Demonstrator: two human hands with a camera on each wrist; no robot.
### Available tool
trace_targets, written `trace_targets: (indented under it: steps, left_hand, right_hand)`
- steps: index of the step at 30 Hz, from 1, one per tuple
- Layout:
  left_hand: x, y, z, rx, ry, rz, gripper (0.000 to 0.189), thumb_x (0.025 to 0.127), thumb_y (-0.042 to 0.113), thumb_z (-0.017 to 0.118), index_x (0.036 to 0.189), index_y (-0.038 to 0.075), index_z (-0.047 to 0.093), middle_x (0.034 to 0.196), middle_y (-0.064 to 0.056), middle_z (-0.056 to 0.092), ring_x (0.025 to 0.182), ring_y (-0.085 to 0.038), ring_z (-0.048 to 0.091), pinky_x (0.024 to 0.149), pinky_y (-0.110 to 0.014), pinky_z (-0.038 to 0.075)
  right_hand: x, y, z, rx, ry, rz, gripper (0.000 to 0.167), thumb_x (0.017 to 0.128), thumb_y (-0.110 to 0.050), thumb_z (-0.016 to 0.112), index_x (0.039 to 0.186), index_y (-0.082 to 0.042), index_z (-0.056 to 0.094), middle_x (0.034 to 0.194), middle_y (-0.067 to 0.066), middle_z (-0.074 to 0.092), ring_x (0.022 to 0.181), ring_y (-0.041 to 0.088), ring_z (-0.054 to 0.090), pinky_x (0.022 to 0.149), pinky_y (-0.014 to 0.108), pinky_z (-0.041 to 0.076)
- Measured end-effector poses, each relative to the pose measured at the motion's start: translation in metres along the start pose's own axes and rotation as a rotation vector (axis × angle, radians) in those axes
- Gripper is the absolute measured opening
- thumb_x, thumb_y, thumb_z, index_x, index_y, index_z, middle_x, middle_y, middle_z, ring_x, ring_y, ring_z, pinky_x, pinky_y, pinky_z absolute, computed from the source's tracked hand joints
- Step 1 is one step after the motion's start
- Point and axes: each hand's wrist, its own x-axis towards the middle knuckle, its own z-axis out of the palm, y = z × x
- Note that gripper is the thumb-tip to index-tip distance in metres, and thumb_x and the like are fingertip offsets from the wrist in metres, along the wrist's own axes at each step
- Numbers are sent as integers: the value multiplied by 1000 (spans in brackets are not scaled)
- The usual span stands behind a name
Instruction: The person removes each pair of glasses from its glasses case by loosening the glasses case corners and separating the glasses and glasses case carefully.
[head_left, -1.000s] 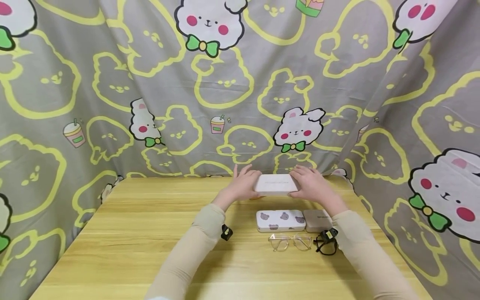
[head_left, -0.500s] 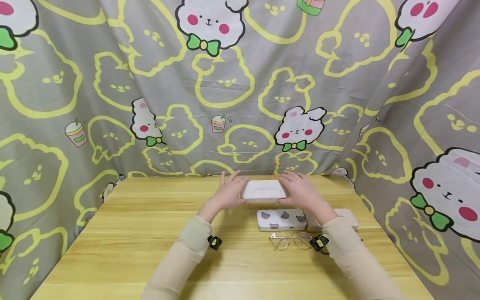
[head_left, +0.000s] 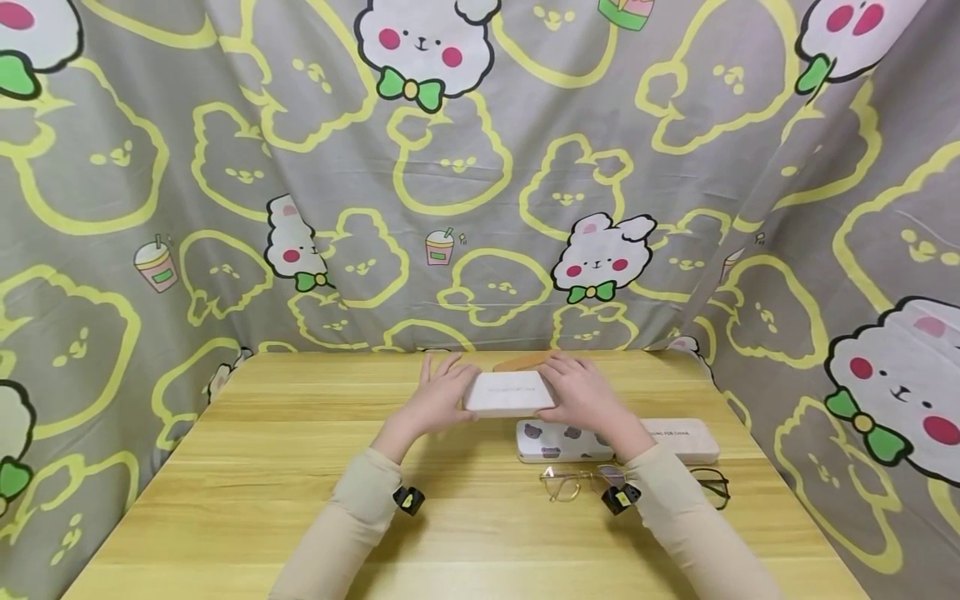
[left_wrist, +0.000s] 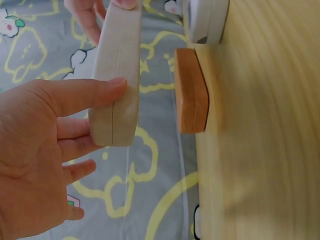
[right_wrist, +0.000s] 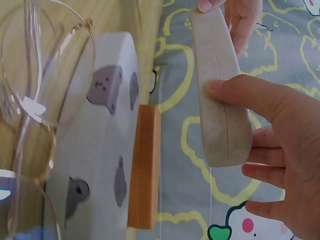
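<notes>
As left fingers (left_wrist: 82,95), right fingers (right_wrist: 252,94) clamp ends, pale case (head_left: 510,393) hangs between; above table (head_left: 225,467).

Matt held case (head_left: 510,395), smooth wooden table (head_left: 225,492)

Your left hand (left_wrist: 42,145) pinches one end of the pale case (left_wrist: 119,55), its thumb across the seam, while your right hand (left_wrist: 86,17) holds the far end. Apart from it, an orange case (left_wrist: 190,92) rests on the tabletop (left_wrist: 265,125) near a partly visible white case (left_wrist: 207,20), with gray patterned cloth (left_wrist: 162,150) behind.
</notes>
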Motion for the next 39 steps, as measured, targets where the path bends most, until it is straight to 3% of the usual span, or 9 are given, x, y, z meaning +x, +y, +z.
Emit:
trace_targets:
  steps: [12, 22, 29, 39]
  left_hand:
    - [-23, -9, 4, -24, -2, -30, 77, 76, 30, 83, 141, 13, 47, 145, -5, 52, 148, -32, 24, 116, -69, 1]
    - [-36, -18, 5, -79, -8, -54, 76, 74, 24, 85, 140, 12, 49, 145, -6, 52, 147, -35, 26, 116, -69, 2]
    - [-43, -27, 6, -92, 2, -51, 76, 71, 24, 86, 137, 11, 51, 143, -8, 53, 146, -37, 28, 115, -71, 2]
    - [-53, -35, 5, -114, -39, -101, 77, 69, 20, 87, 137, 10, 52, 143, -10, 53, 143, -39, 33, 114, -72, 8]
  right_hand:
    - [1, -19, 15, 33, -23, -2, 77, 71, -50, 80, 129, -5, 59, 136, 13, 60, 134, 33, 49, 109, 56, 39]
    - [3, -33, 24, -4, -22, -36, 77, 72, -55, 78, 129, -6, 59, 134, 11, 61, 133, 31, 50, 110, 51, 41]
    - [5, -44, 27, 62, -29, -40, 77, 73, -49, 80, 130, -2, 58, 134, 15, 60, 133, 34, 49, 111, 52, 40]
    - [8, -60, 38, 102, -57, -32, 79, 73, -52, 78, 130, -1, 58, 136, 16, 58, 133, 37, 48, 109, 55, 40]
